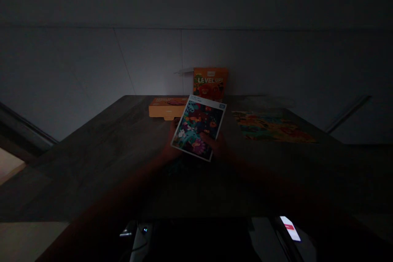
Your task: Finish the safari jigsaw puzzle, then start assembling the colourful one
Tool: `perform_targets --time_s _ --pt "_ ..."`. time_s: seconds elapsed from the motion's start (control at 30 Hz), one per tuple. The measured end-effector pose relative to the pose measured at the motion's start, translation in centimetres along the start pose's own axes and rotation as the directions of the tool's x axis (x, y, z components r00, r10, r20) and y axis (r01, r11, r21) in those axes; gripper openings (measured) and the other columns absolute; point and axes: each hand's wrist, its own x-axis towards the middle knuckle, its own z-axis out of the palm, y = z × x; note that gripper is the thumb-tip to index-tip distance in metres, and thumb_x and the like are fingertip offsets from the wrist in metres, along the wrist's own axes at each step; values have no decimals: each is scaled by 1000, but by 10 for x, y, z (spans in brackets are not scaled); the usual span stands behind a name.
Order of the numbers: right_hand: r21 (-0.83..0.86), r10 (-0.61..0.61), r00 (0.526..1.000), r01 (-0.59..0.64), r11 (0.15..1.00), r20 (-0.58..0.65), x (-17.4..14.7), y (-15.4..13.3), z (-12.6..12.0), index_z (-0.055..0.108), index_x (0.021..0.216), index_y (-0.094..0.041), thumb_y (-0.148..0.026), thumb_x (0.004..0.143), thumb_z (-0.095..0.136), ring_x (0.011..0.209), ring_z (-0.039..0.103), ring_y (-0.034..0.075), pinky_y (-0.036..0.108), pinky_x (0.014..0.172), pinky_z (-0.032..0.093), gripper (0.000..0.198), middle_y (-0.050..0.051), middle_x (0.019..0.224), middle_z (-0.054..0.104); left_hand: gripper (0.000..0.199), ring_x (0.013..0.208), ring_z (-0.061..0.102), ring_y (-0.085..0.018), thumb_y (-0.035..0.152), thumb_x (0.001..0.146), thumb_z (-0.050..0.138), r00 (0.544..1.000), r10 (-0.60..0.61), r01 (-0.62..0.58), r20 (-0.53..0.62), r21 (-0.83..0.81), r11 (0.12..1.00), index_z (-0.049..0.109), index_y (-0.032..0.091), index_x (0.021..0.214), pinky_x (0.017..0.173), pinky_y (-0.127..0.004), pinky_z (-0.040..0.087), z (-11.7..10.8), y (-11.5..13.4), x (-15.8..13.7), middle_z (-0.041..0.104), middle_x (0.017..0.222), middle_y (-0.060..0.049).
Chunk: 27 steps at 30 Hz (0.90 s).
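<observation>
Both my hands hold a picture card [196,125] with a white border and a dark, colourful animal scene, tilted above the table. My left hand [172,145] grips its left edge, with the fingers mostly behind it. From the right, my right hand [216,144] pinches the card, its thumb lying across the printed front. Just behind the card lies a flat orange box [167,109], partly covered by it. Dim light hides the finer detail of both hands.
An upright orange box [210,82] marked "LEVEL UP!" stands at the table's back by the wall. A colourful puzzle-like picture sheet [273,127] lies flat on the right of the grey table [101,143]. Below the front edge, a lit phone-like screen [290,228] shows.
</observation>
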Motion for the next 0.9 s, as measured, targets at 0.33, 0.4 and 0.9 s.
perform_targets --time_s 0.33,0.4,0.9 --pt "-40 94 990 -98 994 -105 18 8 -12 73 93 -16 -54 70 68 77 67 22 32 66 53 45 5 88 72 40 59 66 -23 45 64 82 991 -137 136 4 56 989 71 11 84 51 -29 49 0 -5 12 71 68 -6" --pt "-14 105 992 -106 994 -66 16 5 -12 73 92 -16 -53 65 72 73 66 21 31 64 53 45 4 85 72 37 57 66 -21 37 62 84 993 -112 113 -19 23 993 71 13 86 50 -28 50 1 -5 11 71 70 -4" --pt "-274 -46 997 29 961 -59 45 22 -44 70 74 -18 -53 63 72 69 63 21 31 63 49 37 3 70 67 12 61 68 -15 12 73 74 954 -289 273 -74 -174 946 65 14 80 50 -21 54 9 -6 11 72 76 -4"
